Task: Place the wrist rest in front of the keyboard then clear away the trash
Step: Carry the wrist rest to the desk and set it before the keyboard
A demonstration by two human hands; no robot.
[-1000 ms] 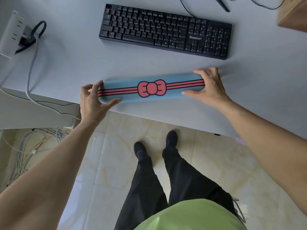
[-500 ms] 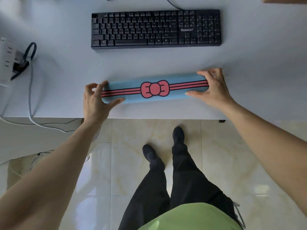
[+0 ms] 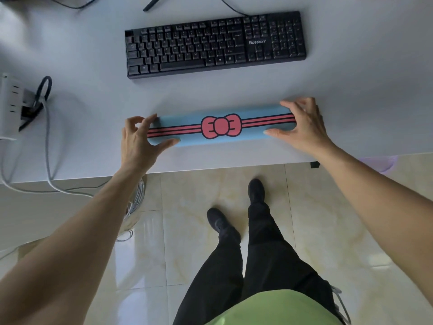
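A long blue wrist rest (image 3: 221, 137) with red stripes and a red bow lies flat on the white desk (image 3: 98, 146), near its front edge. The black keyboard (image 3: 215, 44) sits farther back, with a strip of bare desk between the two. My left hand (image 3: 138, 141) grips the rest's left end, thumb on the near side and fingers on the far side. My right hand (image 3: 302, 127) holds the right end the same way. No trash is visible on the desk.
A white power strip (image 3: 10, 104) with a black plug and grey cables (image 3: 46, 141) sits at the desk's left edge. Dark cables run along the back. A pale purple object (image 3: 384, 163) peeks out under the desk edge on the right. Tiled floor and my legs lie below.
The view has shifted, so the keyboard appears lower in frame and squarer to the desk edge. Both hands keep their hold on the wrist rest's ends; it stays near the front edge.
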